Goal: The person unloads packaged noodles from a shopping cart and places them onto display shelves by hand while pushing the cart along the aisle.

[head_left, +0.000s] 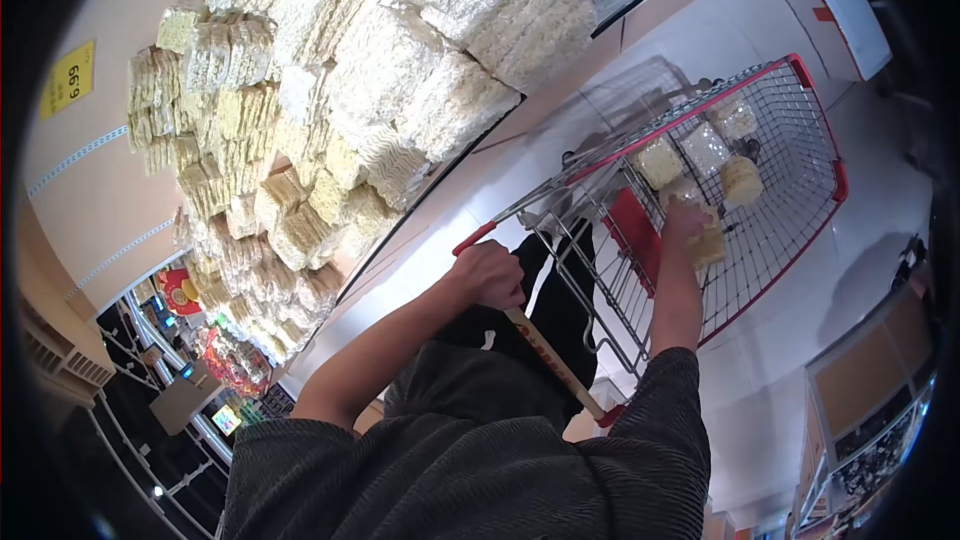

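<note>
My left hand is closed around the handle of a shopping cart, near its red end. My right hand reaches down into the wire basket, its fingers at a clear pack of pale dried noodles. Whether the fingers grip that pack or only touch it cannot be made out. Beside it in the basket lie a yellowish noodle pack, a whiter pack, another pack and a round pale item. A red panel stands at the basket's near end.
Large stacks of bagged dried noodles fill the shelf at the upper left. A yellow price sign hangs at the far left. A white and orange fixture stands beyond the cart, and shelving is at the lower right.
</note>
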`<state>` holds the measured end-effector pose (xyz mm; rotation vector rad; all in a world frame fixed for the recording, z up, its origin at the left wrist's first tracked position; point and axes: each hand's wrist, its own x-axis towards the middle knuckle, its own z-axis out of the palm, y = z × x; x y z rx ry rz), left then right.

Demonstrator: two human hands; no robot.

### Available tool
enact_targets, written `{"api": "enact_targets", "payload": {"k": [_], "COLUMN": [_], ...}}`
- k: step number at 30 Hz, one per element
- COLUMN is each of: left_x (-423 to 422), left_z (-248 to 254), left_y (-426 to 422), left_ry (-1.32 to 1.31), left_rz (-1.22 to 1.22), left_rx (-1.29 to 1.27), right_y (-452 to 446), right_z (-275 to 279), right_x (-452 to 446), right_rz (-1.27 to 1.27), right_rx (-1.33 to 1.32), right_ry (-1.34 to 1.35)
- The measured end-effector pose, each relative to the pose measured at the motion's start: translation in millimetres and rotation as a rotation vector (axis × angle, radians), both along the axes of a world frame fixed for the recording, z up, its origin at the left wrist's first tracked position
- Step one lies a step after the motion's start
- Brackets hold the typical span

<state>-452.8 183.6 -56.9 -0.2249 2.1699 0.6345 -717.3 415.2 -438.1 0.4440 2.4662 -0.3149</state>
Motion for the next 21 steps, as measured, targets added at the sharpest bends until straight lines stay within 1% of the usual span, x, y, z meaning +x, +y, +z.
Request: {"api": "enact_targets", "payload": {"k": [3, 5, 7, 8, 9, 11, 13, 14, 16, 18, 19, 21], "left_x": [-1, 1, 2, 0, 3, 6, 9, 11, 16, 18, 21, 37], "left_z": [1, 1, 5, 9, 6, 6, 3, 1, 3, 5, 4, -22], "left_y": [1, 1, 0, 0, 0, -1, 0, -1, 1, -1, 0, 4], "left_ry": [-0.013, -0.003, 0.032, -0.011, 0.021, 0.057, 0.102, 0.123, 0.165, 0.175, 0.172, 0.41], "left_rz": [0.013, 0.018, 0.022, 0.008, -0.004, -0.001, -0.027, -0.037, -0.075, -0.076, -0.065, -0.038], "left_rx": [0.007, 0.011, 0.004, -0.007, -0.002, 0.006, 0.006, -0.004, -0.004, -0.025, -0.033, 0.001], "right_y": [15, 33, 42, 45, 47, 51, 64, 68, 76, 63, 59, 41], "right_z": [45, 70, 102, 119, 151, 238, 291, 309, 332, 367, 374, 395], "right_x": [-8, -5, 2, 8, 13, 15, 20, 25, 39, 58, 67, 89], "right_rz": [-0.124, -0.195, -0.407, -0.513, -0.566, -0.664, -0.685, -0.693, -0.643, -0.58, -0.552, -0.538], "right_rx": [-0.242, -0.49, -0.579, -0.629, -0.706, -0.872, -1.045, -1.139, -1.313, -1.428, -1.471, -1.524], "right_ry": [0.012, 0.112, 0.289, 0.378, 0.351, 0.284, 0.218, 0.174, 0.154, 0.12, 0.094, 0.03]}}
